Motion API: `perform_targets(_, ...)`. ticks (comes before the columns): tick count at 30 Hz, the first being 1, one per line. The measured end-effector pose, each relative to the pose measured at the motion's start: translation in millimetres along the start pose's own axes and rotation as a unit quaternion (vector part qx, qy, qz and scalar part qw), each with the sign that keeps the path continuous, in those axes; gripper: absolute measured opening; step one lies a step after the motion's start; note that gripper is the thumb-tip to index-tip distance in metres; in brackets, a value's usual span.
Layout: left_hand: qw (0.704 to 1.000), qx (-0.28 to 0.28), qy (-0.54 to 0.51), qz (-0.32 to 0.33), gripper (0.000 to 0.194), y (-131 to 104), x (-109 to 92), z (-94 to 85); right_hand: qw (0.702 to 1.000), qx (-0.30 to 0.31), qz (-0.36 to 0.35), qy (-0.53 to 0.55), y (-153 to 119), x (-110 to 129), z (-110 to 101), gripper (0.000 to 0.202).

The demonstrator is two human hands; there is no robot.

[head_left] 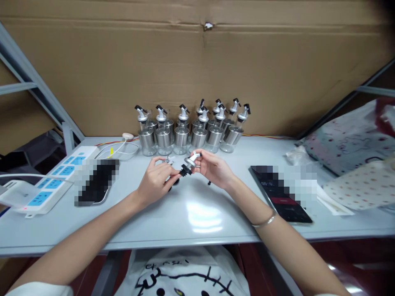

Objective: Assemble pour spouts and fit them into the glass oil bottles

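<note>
A silver pourer spout [189,163] with a black stopper end is tilted between my two hands above the table. My left hand [158,179] pinches the black stopper end between thumb and fingers. At the silver top, the fingers of my right hand [215,167] are closed around the spout's lever side. Partly hidden behind my left hand lie a clear and silver part [169,160] and some dark pieces. A small black piece [209,182] rests on the table just below my right hand. Several glass and steel oil bottles [182,135] with silver and black pourers stand upright beyond my hands.
A white power strip [58,181] with cables and a dark phone [98,181] lie on the left of the grey table [138,230]. Another phone [282,197] lies at the right, near papers and fabric bags [364,185]. Cardboard [185,61] walls the back.
</note>
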State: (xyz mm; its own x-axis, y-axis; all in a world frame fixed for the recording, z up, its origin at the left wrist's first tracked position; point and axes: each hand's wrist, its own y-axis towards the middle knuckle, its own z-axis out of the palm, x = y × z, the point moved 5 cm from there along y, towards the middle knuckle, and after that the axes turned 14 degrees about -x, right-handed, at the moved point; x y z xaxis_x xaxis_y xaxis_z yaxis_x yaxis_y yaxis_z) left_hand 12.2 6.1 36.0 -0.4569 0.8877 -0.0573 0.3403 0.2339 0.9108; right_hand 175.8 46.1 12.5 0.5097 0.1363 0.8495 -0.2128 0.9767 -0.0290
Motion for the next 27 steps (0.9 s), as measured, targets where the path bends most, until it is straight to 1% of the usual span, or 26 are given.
perform_targets(7, 1.0, -0.014, 0.003, -0.005, 0.01, 0.1, -1.8, -0.2, 1.0, 0.006, -0.01, -0.017, 0.4, -0.5, 0.1, 0.013)
perform_targets(12, 0.999, -0.04, 0.0, -0.008, 0.01, 1.6, -2.2, -3.7, 1.0, 0.006, -0.015, -0.023, -1.3, 0.6, 2.2, 0.014)
perform_targets(18, 0.999, -0.036, -0.011, -0.013, 0.009, 0.8, -2.6, -3.3, 1.0, 0.008, -0.002, -0.026, -2.1, -0.7, 2.5, 0.016)
perform_targets(22, 0.998, -0.037, -0.026, -0.042, 0.009, -0.5, 0.8, -2.8, 0.999, 0.017, 0.013, -0.037, -3.4, -3.5, 2.9, 0.018)
perform_targets(23, 0.997, -0.038, -0.038, -0.051, 0.013, -0.5, 2.0, -2.8, 0.999, 0.019, 0.016, -0.041, -3.6, -4.4, 3.1, 0.019)
perform_targets(24, 0.996, -0.033, -0.051, -0.059, 0.021, -0.5, 2.8, -2.4, 0.999, 0.021, 0.019, -0.046, -3.8, -5.3, 3.5, 0.02)
perform_targets(26, 0.995, -0.005, -0.079, -0.062, 0.038, -0.7, 2.5, 0.5, 0.998, 0.026, 0.019, -0.061, -4.0, -7.3, 5.0, 0.023)
perform_targets(27, 0.994, 0.014, -0.089, -0.058, 0.042, -1.0, 1.2, 2.5, 0.997, 0.025, 0.014, -0.074, -4.0, -8.0, 5.7, 0.025)
